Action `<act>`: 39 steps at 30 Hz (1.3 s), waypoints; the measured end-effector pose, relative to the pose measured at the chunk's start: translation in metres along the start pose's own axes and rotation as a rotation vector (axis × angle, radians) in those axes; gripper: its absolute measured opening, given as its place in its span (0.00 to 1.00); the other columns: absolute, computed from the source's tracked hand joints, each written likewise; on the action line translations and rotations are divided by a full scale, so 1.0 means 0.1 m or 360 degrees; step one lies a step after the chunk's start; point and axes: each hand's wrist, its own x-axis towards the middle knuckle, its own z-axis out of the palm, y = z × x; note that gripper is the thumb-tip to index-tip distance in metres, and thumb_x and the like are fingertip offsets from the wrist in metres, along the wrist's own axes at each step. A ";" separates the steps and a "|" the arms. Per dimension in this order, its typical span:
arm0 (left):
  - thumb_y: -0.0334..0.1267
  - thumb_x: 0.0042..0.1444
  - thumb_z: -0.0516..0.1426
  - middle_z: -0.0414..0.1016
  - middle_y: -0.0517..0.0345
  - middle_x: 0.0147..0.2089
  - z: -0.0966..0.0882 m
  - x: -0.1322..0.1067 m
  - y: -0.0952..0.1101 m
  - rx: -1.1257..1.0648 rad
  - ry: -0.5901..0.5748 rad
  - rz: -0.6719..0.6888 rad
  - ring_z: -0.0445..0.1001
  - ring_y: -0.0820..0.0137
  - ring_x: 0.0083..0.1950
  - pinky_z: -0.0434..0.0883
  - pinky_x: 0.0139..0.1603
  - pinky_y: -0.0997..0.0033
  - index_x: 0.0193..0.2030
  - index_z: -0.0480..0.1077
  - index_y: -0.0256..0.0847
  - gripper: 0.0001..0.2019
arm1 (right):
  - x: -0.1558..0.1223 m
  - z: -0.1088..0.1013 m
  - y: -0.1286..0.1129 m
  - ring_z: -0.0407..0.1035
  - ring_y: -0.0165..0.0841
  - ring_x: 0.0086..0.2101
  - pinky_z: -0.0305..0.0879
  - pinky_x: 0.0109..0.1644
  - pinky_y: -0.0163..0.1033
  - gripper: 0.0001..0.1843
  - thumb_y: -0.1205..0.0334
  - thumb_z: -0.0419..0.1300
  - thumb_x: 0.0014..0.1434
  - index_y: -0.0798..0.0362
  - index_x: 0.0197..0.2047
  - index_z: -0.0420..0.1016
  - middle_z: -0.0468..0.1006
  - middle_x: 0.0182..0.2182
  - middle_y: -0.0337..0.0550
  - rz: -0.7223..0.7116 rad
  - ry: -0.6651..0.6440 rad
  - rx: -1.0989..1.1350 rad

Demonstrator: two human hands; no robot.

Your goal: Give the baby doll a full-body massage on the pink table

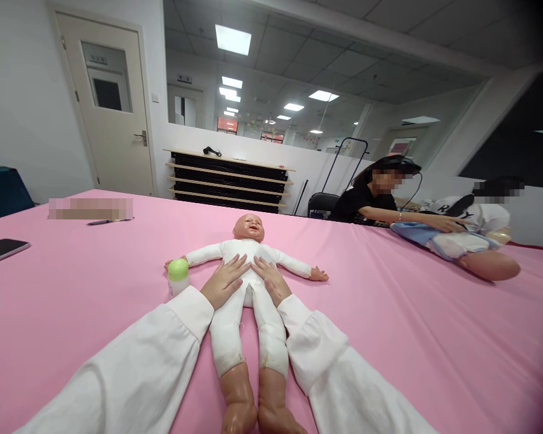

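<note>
A baby doll [250, 295] with a white cloth body lies on its back on the pink-covered table, head away from me and feet toward me. Flat on its belly and hip, at the left of the picture, rests my left hand [227, 281], fingers stretched out. My right hand [272, 279] lies open on the other side of the belly, its fingertips close to those of the left. Neither hand grips anything. Beside the doll's arm, near my left wrist, stands a small white bottle with a green cap [178, 277].
A phone [3, 251] lies at the left edge and a pen [110, 221] further back on the pink cloth [371, 337]. To the right, a person in black [366, 196] reaches toward another doll [484, 265]; a second person in white [493, 211] sits nearby.
</note>
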 end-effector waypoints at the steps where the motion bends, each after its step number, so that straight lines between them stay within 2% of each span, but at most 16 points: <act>1: 0.53 0.63 0.36 0.45 0.55 0.70 0.00 0.00 0.00 -0.0013 -0.0010 -0.0024 0.40 0.62 0.70 0.42 0.66 0.46 0.66 0.50 0.48 0.27 | 0.00 0.00 0.00 0.43 0.39 0.64 0.33 0.66 0.57 0.34 0.41 0.31 0.62 0.45 0.63 0.57 0.54 0.64 0.43 0.0011 -0.0022 0.0003; 7: 0.51 0.63 0.35 0.43 0.56 0.70 0.02 0.00 -0.04 -0.0149 0.0036 -0.0236 0.37 0.64 0.71 0.40 0.68 0.53 0.66 0.53 0.44 0.28 | 0.01 -0.01 0.01 0.44 0.38 0.64 0.37 0.65 0.59 0.29 0.46 0.33 0.64 0.43 0.62 0.59 0.53 0.64 0.41 0.0019 -0.0031 -0.0066; 10: 0.50 0.63 0.36 0.42 0.56 0.70 0.03 0.01 -0.08 -0.0242 0.0086 -0.0334 0.37 0.65 0.71 0.40 0.68 0.55 0.66 0.54 0.41 0.28 | 0.01 0.02 0.03 0.46 0.39 0.64 0.38 0.66 0.58 0.30 0.45 0.33 0.63 0.43 0.61 0.61 0.55 0.63 0.41 0.0059 0.0029 -0.0032; 12: 0.49 0.63 0.37 0.43 0.55 0.70 0.04 0.03 -0.12 -0.0311 0.0129 -0.0388 0.38 0.65 0.71 0.40 0.69 0.56 0.65 0.54 0.40 0.27 | 0.01 0.07 0.06 0.48 0.39 0.63 0.40 0.66 0.56 0.31 0.43 0.34 0.63 0.45 0.59 0.65 0.57 0.62 0.42 0.0151 0.0165 0.0036; 15: 0.45 0.63 0.41 0.47 0.55 0.69 0.07 0.06 -0.18 -0.0446 0.0249 -0.0481 0.41 0.67 0.70 0.41 0.69 0.58 0.64 0.57 0.40 0.25 | 0.02 0.15 0.12 0.53 0.40 0.61 0.44 0.66 0.53 0.32 0.41 0.39 0.61 0.50 0.56 0.69 0.62 0.60 0.46 0.0411 0.0465 0.0176; 19: 0.41 0.59 0.47 0.48 0.51 0.69 0.10 0.09 -0.24 -0.0653 0.0459 -0.0735 0.45 0.66 0.69 0.44 0.69 0.60 0.65 0.54 0.37 0.27 | 0.04 0.20 0.18 0.55 0.41 0.60 0.47 0.66 0.52 0.30 0.43 0.45 0.58 0.54 0.52 0.72 0.64 0.59 0.49 0.0659 0.0729 0.0281; 21: 0.40 0.59 0.47 0.46 0.49 0.69 0.10 0.08 -0.23 -0.0686 0.0527 -0.0768 0.45 0.66 0.69 0.45 0.69 0.61 0.66 0.52 0.35 0.28 | 0.03 0.18 0.17 0.56 0.42 0.60 0.48 0.65 0.53 0.28 0.46 0.46 0.58 0.55 0.51 0.72 0.65 0.58 0.50 0.0676 0.0833 0.0280; 24: 0.42 0.60 0.47 0.46 0.49 0.69 0.08 0.06 -0.18 -0.0613 0.0547 -0.0611 0.45 0.66 0.70 0.45 0.69 0.61 0.66 0.51 0.34 0.29 | 0.02 0.12 0.11 0.56 0.41 0.60 0.49 0.65 0.52 0.25 0.50 0.45 0.60 0.54 0.52 0.71 0.64 0.58 0.50 0.0491 0.0922 0.0163; 27: 0.46 0.61 0.45 0.47 0.52 0.69 0.05 0.02 -0.11 -0.0427 0.0478 -0.0288 0.44 0.65 0.70 0.43 0.69 0.59 0.66 0.52 0.38 0.28 | 0.00 0.06 0.05 0.55 0.40 0.61 0.46 0.65 0.55 0.24 0.51 0.43 0.62 0.51 0.55 0.69 0.63 0.59 0.48 0.0190 0.0794 -0.0110; 31: 0.49 0.62 0.43 0.48 0.54 0.69 0.02 0.00 -0.04 -0.0155 0.0277 0.0036 0.44 0.63 0.70 0.43 0.68 0.54 0.65 0.55 0.43 0.26 | -0.01 0.02 0.01 0.53 0.39 0.61 0.43 0.65 0.58 0.26 0.50 0.39 0.64 0.48 0.57 0.66 0.62 0.60 0.47 -0.0092 0.0455 -0.0320; 35: 0.49 0.63 0.41 0.51 0.58 0.68 0.01 0.00 -0.01 -0.0045 0.0072 0.0060 0.43 0.62 0.70 0.42 0.67 0.49 0.63 0.58 0.48 0.24 | 0.00 0.01 0.01 0.52 0.38 0.62 0.47 0.64 0.56 0.30 0.46 0.34 0.64 0.48 0.59 0.63 0.63 0.59 0.47 -0.0168 0.0151 -0.0242; 39: 0.50 0.63 0.39 0.51 0.59 0.68 0.00 0.00 0.01 -0.0092 -0.0003 -0.0048 0.44 0.63 0.70 0.41 0.67 0.48 0.63 0.59 0.49 0.24 | 0.02 0.01 0.00 0.51 0.38 0.62 0.47 0.64 0.57 0.31 0.45 0.32 0.64 0.47 0.61 0.61 0.61 0.60 0.45 -0.0039 0.0040 -0.0157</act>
